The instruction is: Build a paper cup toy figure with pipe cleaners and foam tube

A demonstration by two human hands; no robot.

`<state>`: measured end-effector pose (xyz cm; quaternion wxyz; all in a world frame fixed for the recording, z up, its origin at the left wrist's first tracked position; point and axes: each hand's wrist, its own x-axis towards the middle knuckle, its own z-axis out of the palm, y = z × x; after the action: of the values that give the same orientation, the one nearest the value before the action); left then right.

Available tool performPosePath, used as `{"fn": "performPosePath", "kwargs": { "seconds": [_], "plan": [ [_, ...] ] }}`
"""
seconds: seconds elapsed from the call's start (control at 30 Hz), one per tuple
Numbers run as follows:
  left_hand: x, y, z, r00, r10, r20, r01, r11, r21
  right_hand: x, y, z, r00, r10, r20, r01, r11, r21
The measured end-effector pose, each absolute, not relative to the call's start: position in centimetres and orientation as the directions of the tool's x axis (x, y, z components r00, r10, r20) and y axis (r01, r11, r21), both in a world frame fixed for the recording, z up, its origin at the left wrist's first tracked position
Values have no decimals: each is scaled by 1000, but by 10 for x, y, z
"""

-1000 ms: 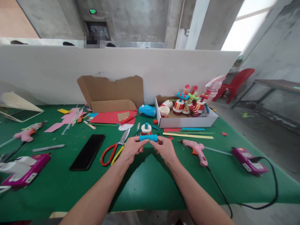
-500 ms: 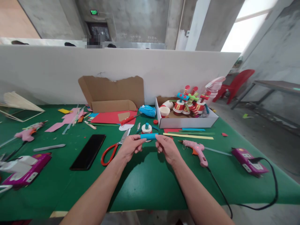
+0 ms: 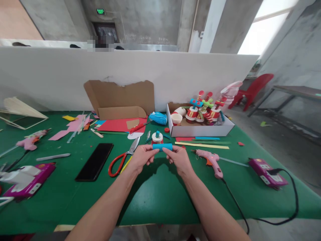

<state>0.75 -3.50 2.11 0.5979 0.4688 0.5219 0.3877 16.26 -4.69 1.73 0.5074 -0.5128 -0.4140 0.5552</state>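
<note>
A blue paper tube [image 3: 162,146] lies level between my two hands, a little above the table. My left hand [image 3: 144,155] is closed on its left end, thumb in front. My right hand [image 3: 177,156] grips the right part, its thumb pressed on the lower front side. Just behind the tube stands a paper cup [image 3: 157,138] with a teal coiled strip on top, its lower part hidden. Scissors [image 3: 124,157] with one red and one yellow handle lie open by my left wrist. To the right of my right hand rests a pink glue gun [image 3: 210,161].
A white box [image 3: 200,130] at the back right holds several decorated cups. A black phone [image 3: 94,162] and a purple power strip [image 3: 30,180] lie left; another purple strip [image 3: 267,172] with a cable lies right. Red card [image 3: 112,125] and a blue pouch [image 3: 157,117] sit behind.
Both hands and the blue tube have shifted slightly right. My right thumb has slid left along the tube, and the yellow scissor handle now shows beside my left wrist.
</note>
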Motion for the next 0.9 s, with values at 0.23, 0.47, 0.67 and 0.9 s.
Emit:
{"fn": "performPosePath", "kwargs": {
  "seconds": [0.23, 0.47, 0.67, 0.9],
  "plan": [
    [-4, -31, 26, 150, 959, -239, -66, 251, 966, 166, -43, 16, 41, 971, -238, -299, -215, -930],
    [2, -31, 23, 115, 969, -219, -40, 225, 974, 165, -45, 15, 13, 977, -213, -280, -201, -939],
    [-4, -29, 26, 142, 967, -213, -98, 228, 969, 170, -41, 15, 6, 976, -217, -299, -205, -932],
    [-5, -30, 29, 100, 982, -158, -26, 162, 987, 169, -42, 14, 6, 973, -229, -290, -217, -932]
  ]
}}
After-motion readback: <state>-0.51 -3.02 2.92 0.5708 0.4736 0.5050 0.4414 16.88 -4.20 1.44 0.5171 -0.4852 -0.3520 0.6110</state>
